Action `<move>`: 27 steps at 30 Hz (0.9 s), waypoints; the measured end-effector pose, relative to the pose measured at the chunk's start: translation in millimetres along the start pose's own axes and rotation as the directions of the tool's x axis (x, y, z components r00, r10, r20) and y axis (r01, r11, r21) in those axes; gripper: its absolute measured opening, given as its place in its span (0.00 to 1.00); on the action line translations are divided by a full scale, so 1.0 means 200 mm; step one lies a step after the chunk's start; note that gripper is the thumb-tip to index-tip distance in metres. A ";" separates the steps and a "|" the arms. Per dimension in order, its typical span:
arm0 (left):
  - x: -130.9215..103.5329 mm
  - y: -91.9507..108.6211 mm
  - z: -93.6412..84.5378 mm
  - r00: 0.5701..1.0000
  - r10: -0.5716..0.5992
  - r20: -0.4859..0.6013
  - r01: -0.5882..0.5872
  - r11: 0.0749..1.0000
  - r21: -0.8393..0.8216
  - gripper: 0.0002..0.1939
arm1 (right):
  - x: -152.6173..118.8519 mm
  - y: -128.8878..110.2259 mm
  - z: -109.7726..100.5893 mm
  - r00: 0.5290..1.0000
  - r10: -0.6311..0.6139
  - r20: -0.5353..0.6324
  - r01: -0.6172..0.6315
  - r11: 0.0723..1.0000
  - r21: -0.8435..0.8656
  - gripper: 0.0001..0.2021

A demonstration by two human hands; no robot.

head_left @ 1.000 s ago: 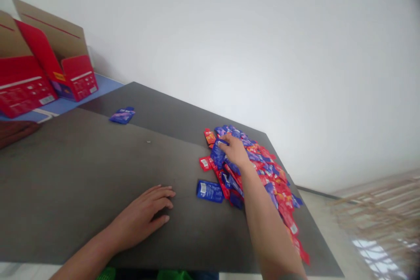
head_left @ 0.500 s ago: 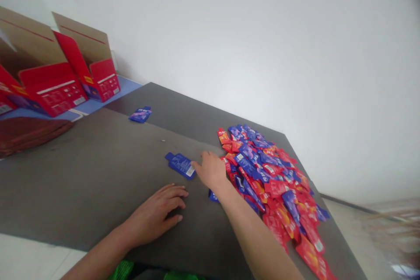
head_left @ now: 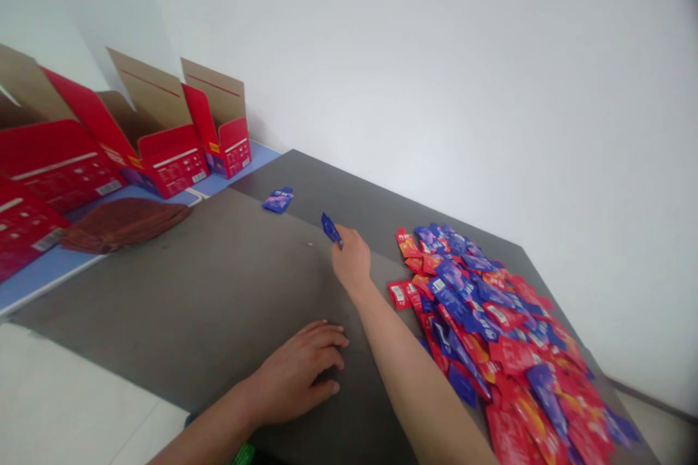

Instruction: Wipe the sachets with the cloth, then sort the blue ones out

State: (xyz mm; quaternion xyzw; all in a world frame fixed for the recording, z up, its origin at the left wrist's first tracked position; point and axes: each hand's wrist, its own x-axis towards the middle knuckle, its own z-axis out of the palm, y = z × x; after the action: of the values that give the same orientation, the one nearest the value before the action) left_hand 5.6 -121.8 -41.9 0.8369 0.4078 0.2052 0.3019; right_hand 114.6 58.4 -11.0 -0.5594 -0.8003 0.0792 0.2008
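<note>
A small blue packet (head_left: 331,229) is pinched in my right hand (head_left: 352,259), raised over the middle of the dark table and tilted. My left hand (head_left: 305,370) rests palm down near the table's front edge, fingers apart, holding nothing. Another blue packet (head_left: 278,200) lies flat farther back, left of my right hand. To the right of both hands spreads a large pile of red and blue packets (head_left: 491,320), with one red packet (head_left: 400,294) at its left edge.
Open red cardboard boxes (head_left: 171,160) stand in a row on a blue surface (head_left: 262,152) at the left. A brown cloth item (head_left: 125,224) lies in front of them. The grey table (head_left: 218,290) borders a white wall at the back.
My right hand has picked up the blue packet that lay on the table and lifted it. The view has turned left, showing more boxes. My left hand stays on the table.
</note>
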 end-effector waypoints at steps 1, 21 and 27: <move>0.00 0.00 0.00 1.000 -0.007 0.007 0.008 1.000 -0.007 0.14 | 0.10 -0.04 0.01 0.999 -0.008 -0.033 0.007 1.000 -0.016 0.23; 0.04 -0.18 0.16 0.944 0.298 -0.140 -0.246 0.920 0.305 0.05 | 0.69 -0.41 0.60 0.954 -0.291 0.075 0.289 0.957 0.037 0.36; 0.04 -0.17 0.12 0.947 0.310 -0.088 -0.266 0.906 0.329 0.07 | 0.77 -0.42 0.59 0.913 -0.322 0.250 0.334 0.943 -0.002 0.34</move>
State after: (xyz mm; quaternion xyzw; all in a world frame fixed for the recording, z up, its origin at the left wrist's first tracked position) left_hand 5.7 -107.7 -81.6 0.9089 0.3268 0.2376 0.1029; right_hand -51.7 182.9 -51.6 -0.4074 -0.9030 0.0950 0.0979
